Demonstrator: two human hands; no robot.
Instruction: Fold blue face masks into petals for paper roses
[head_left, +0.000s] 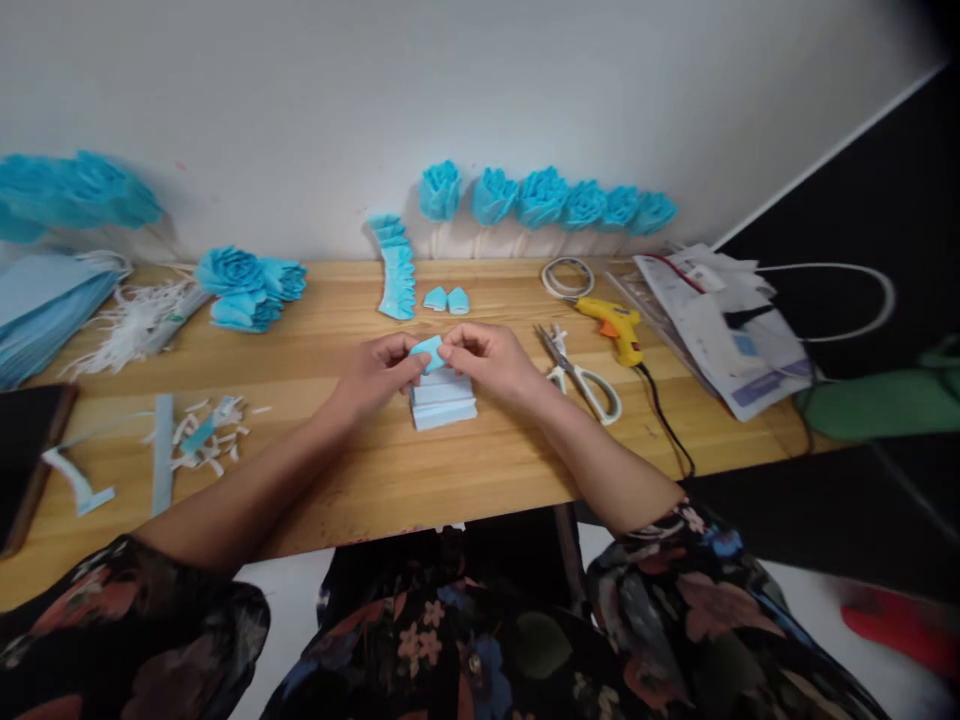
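In the middle of the frame both hands meet over the wooden worktop (420, 470). The left hand (375, 375) and the right hand (491, 362) each pinch one small blue paper piece (429, 351) between thumb and fingertips, the left at its left end and the right at its right end. The piece is held just above a small stack of pale blue paper (444, 400), which lies on the worktop directly beneath the fingers.

Just above the hands lie two small folded blue bits (448, 299), and left of them a pleated blue strip (396, 268) runs up to the wall. A row of blue paper flowers (544, 197) leans against the wall at upper centre. More flowers (247, 285) lie at the left.

Right of the right hand lie white-handled scissors (581, 372), and beyond them a yellow glue gun (615, 325) whose black cord trails to the near edge. A white coil (568, 277), perhaps tape, sits above the glue gun. At the far right is a pile of printed sheets (720, 330). Its print is too small and blurred to read, and no brand shows on the tools.

At the lower left, paper scraps (202, 430) are scattered on the wood.
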